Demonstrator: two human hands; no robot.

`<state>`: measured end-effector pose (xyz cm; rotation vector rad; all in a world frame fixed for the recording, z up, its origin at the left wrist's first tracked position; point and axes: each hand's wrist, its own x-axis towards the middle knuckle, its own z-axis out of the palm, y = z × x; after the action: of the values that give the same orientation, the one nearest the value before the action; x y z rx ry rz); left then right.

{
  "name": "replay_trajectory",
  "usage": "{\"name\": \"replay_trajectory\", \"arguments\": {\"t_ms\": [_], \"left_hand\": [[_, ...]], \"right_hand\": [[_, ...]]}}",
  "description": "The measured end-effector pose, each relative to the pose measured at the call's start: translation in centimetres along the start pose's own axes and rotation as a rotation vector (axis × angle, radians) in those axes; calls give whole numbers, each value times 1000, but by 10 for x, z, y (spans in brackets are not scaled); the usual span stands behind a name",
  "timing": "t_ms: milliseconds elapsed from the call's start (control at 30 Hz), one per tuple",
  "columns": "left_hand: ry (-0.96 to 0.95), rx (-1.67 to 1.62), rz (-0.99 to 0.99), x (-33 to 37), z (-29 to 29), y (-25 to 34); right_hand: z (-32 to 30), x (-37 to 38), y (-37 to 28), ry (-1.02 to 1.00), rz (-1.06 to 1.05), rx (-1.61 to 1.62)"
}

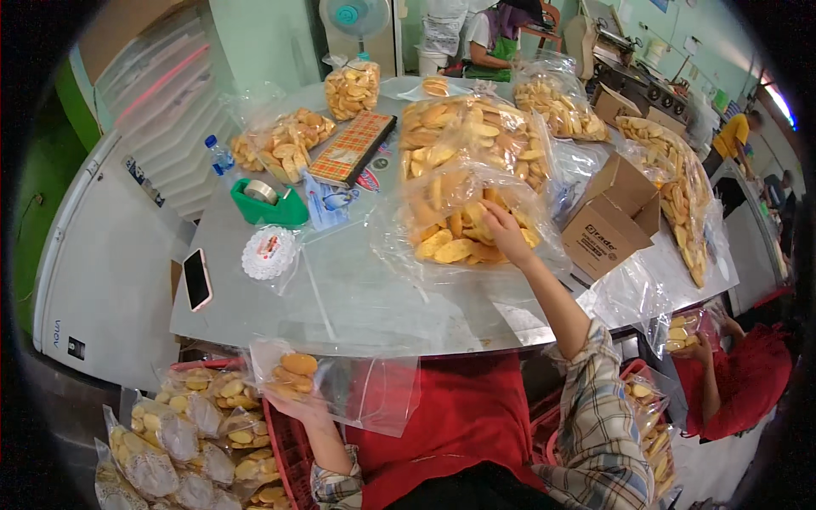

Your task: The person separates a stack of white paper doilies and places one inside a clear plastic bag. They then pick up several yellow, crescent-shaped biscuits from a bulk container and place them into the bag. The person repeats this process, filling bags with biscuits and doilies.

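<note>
My left hand (302,408) is closed on a clear plastic bag (382,395) below the table's front edge. Several oval, golden-brown bread slices (296,372) lie at that bag's left end. On the table, my right hand (506,231) reaches into the mouth of a large clear bag (552,255). Its fingers are drawn together among the yellow bread slices (455,249); whatever they grip is hidden. Behind it, a big bag of similar slices (476,127) reaches toward the far side.
A cardboard box (608,225) stands right of the big bag. To the left are a green tape dispenser (270,204), a phone (197,279), round labels (269,252) and a plaid book (353,149). Filled bags (183,425) fill a red crate. A co-worker's hand (701,350) holds a bag at right.
</note>
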<state>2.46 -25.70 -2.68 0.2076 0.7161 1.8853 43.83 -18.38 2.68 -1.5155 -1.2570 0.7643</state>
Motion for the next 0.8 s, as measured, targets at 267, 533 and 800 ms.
{"name": "replay_trajectory", "arguments": {"t_ms": [267, 533, 800], "left_hand": [[21, 96, 14, -5, 7, -3], [124, -142, 88, 25, -36, 12], [163, -77, -20, -2, 10, 22]], "right_hand": [[-23, -29, 13, 80, -419, -683], [84, -101, -73, -362, -972, -261], [213, -165, -86, -799, -320, 87]]}}
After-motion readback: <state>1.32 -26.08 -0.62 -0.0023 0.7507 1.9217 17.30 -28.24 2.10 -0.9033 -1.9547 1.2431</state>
